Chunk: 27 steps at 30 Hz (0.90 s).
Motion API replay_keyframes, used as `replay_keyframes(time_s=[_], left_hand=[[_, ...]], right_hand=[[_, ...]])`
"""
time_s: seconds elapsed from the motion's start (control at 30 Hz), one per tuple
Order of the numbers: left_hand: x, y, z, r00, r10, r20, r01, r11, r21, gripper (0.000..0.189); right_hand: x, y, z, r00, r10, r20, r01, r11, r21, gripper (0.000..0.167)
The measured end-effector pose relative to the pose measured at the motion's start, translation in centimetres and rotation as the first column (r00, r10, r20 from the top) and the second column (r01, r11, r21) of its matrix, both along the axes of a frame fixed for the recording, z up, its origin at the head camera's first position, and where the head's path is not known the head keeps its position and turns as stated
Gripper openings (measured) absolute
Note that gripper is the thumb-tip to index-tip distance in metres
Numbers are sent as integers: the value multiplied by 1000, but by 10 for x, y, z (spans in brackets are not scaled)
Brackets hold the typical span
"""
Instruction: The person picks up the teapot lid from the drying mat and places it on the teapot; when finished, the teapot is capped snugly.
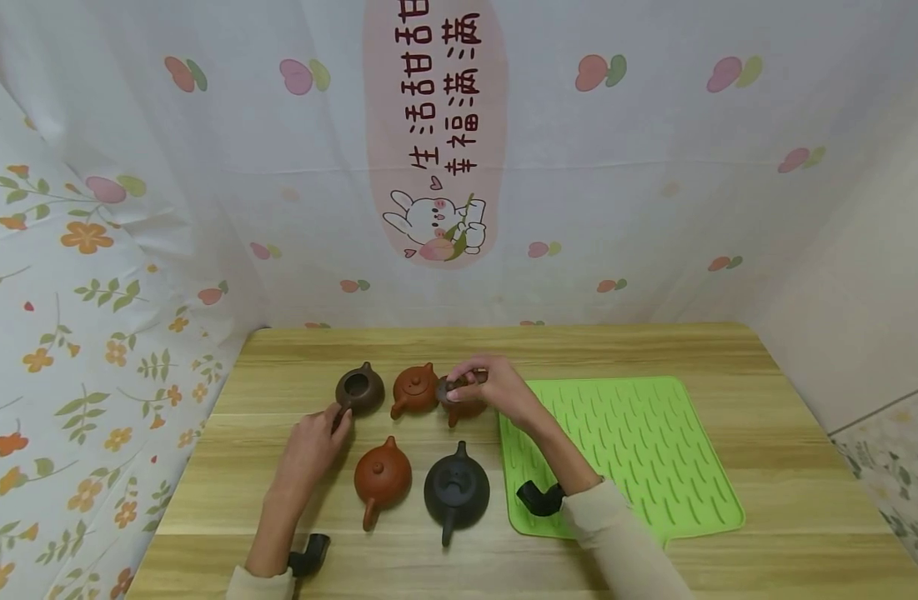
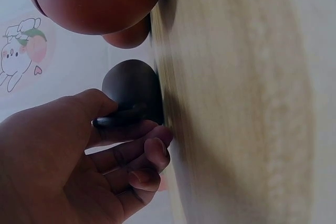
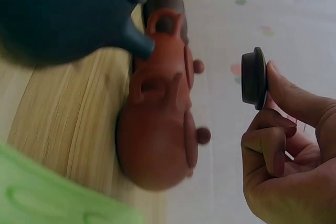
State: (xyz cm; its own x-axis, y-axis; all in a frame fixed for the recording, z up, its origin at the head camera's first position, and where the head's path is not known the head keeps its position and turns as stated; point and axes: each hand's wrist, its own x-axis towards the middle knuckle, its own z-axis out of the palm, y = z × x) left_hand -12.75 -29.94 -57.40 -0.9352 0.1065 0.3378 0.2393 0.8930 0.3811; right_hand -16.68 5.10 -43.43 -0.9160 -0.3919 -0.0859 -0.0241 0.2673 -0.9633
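My left hand (image 1: 312, 446) pinches the handle of a dark brown teapot (image 1: 363, 398) at the back left; its top is uncovered. In the left wrist view, thumb and forefinger grip that handle beside the dark body (image 2: 134, 85), which rests on the table. My right hand (image 1: 499, 390) holds a dark teapot lid (image 3: 253, 80) by its upper side, raised clear of the pots. Beneath that hand in the head view is a red-brown teapot (image 1: 466, 410), partly hidden, with its own lid on (image 3: 190, 139). Between the two stands an orange-brown teapot (image 1: 416, 388).
In front stand another lidded orange-brown teapot (image 1: 383, 477) and a lidded black teapot (image 1: 456, 492). A bright green ridged mat (image 1: 616, 450) lies on the right under my right forearm. The wooden table (image 1: 278, 367) ends at a printed curtain (image 1: 579, 208).
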Motion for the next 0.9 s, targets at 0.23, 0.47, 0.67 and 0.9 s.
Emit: replay_keyframes(time_s=[0.23,0.47,0.67,0.9], left_hand=[[0,-1,-1,1000,3,17,-3,1000,2,21],[-1,0,-1,1000,-2,-9,2,1000,-1,22],[-1,2,2,1000,5,-6,-5,1000,3,21],[-1,1,0,1000,12,11,-12,1000,0,21]], right_hand=[[-1,-22,0,1000,29,5,-29,999,-23,18],[-3,-40,-1,997,67,-29,-67,998,-3,16],[-4,-48,1,996,87,-32,-87,996,17,16],[-7,-58,4,993,109,-37,-107,993,52,17]])
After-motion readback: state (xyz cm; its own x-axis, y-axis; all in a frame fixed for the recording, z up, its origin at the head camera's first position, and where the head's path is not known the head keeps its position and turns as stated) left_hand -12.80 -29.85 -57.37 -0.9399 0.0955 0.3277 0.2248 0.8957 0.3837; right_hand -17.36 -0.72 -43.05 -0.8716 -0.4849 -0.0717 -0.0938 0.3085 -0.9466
